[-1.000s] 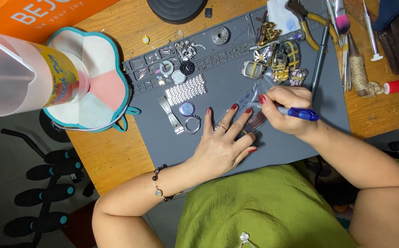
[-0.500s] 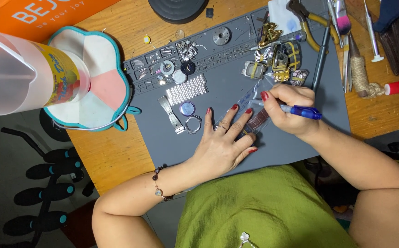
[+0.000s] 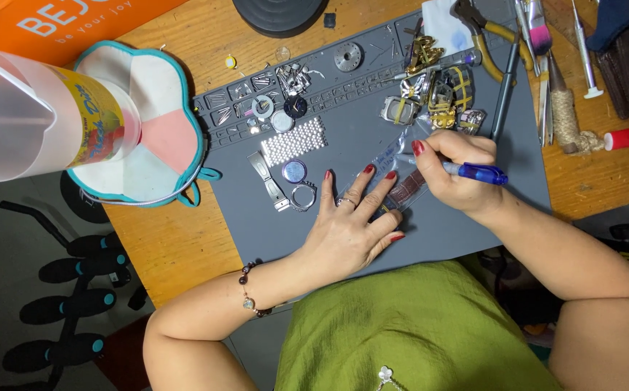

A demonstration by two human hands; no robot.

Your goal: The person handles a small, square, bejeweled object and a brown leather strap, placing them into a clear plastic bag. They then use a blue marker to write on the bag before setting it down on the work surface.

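A wooden workbench [image 3: 162, 239] carries a grey work mat [image 3: 430, 232], and nearly everything sits on that mat. The left hand [image 3: 347, 228] lies flat with its fingers spread and loose, pressing a small clear plastic bag [image 3: 390, 163] against the mat near its middle; a brown watch strap [image 3: 407, 190] lies inside the bag, partly under the fingertips. The right hand [image 3: 459, 174] is closed around a blue pen [image 3: 474, 172], whose tip rests on the bag.

Just left of the hands lie a metal bracelet piece [image 3: 293, 141], a clasp [image 3: 267, 179] and a round watch case [image 3: 295, 171]. Further up the mat, a cluster of watch cases [image 3: 437, 98] sits near the top edge. Yellow-handled pliers [image 3: 488, 32] and other tools rest at the bench's right end.

On the left corner, a flower-shaped pouch [image 3: 162, 137] holds a translucent plastic jug [image 3: 32, 116]. Below the bench, the dark floor shows a black chair base [image 3: 76, 289].
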